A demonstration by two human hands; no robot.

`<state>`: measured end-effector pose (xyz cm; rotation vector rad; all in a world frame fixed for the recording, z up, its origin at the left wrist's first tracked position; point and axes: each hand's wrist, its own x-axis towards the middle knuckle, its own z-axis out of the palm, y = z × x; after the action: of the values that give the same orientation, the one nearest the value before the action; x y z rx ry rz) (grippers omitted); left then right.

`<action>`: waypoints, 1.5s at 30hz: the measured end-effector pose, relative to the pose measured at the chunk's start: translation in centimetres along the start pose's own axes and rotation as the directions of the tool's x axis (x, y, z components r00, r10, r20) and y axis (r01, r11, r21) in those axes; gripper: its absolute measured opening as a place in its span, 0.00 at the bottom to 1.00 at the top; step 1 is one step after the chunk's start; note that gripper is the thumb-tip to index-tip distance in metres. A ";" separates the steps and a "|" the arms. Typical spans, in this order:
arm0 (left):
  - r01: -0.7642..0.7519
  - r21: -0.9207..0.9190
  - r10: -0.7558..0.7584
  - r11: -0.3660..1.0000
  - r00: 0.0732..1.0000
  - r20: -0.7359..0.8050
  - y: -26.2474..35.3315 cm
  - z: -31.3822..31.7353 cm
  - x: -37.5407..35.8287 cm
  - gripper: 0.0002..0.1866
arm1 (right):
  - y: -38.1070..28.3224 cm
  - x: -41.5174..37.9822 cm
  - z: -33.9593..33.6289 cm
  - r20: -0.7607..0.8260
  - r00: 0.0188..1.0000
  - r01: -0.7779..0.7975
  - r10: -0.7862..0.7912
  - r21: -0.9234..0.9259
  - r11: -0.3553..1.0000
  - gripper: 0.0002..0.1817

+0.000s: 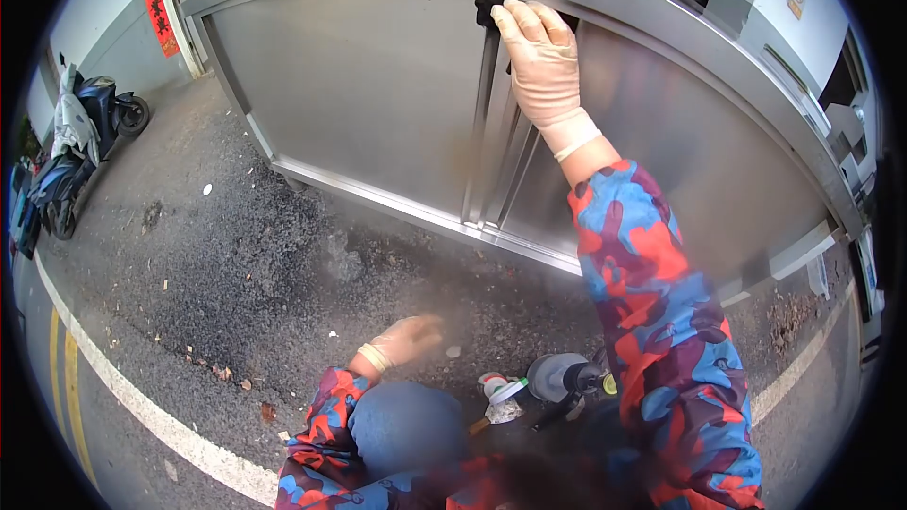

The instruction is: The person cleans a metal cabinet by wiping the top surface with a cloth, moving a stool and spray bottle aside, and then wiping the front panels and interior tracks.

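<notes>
My right hand [540, 57], in a pale glove, reaches up to the top of a stainless-steel cabinet [350, 85]. Its fingers curl over a dark black piece [487, 9] at the upper edge, where two sliding door panels meet. What exactly this black piece is, I cannot make out. Low in the view, my left hand [404, 340], also gloved, hovers beside my bent knee [406, 427]. Its fingers stretch to the right, slightly blurred, with nothing visible in them. Both sleeves are red, blue and purple camouflage.
Beside my legs lie a grey-white container [557, 378], a green-and-white ringed item [507, 391] and other tools, partly hidden. Scooters [76, 132] stand at the left. A white line [142, 387] crosses the dark asphalt. A red paper banner [156, 0] hangs on the wall.
</notes>
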<state>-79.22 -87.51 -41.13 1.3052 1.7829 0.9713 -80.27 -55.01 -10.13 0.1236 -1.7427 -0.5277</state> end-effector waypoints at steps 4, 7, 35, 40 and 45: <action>-0.001 -0.041 -0.001 0.999 0.999 -0.041 0.2 0.5 0.2 0.22 | -1.2 -3.2 1.1 0.086 0.996 0.017 -0.003 -0.164 0.986 0.24; -0.027 -0.008 0.026 1.000 0.998 -0.051 1.3 0.2 -0.1 0.22 | -4.2 -9.0 -0.3 0.348 0.936 0.060 -0.056 -0.001 0.998 0.22; 0.189 -0.234 -0.209 0.954 0.976 -0.065 -10.1 6.2 -3.2 0.21 | -5.0 5.7 6.3 0.116 0.962 0.266 -0.247 -0.200 0.943 0.24; 0.130 -0.236 -0.165 0.963 0.977 -0.132 -9.9 6.7 -3.4 0.21 | -4.7 1.1 3.3 0.176 0.962 0.241 -0.211 -0.174 0.955 0.23; 0.174 -0.303 -0.216 0.937 0.970 -0.108 -9.6 6.5 -3.9 0.24 | -4.2 3.2 3.2 0.227 0.961 0.196 -0.160 -0.146 0.970 0.21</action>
<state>-76.77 -92.25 -52.13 0.8767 1.7534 1.1840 -84.96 -58.96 -9.44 0.1090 -1.8975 -0.8436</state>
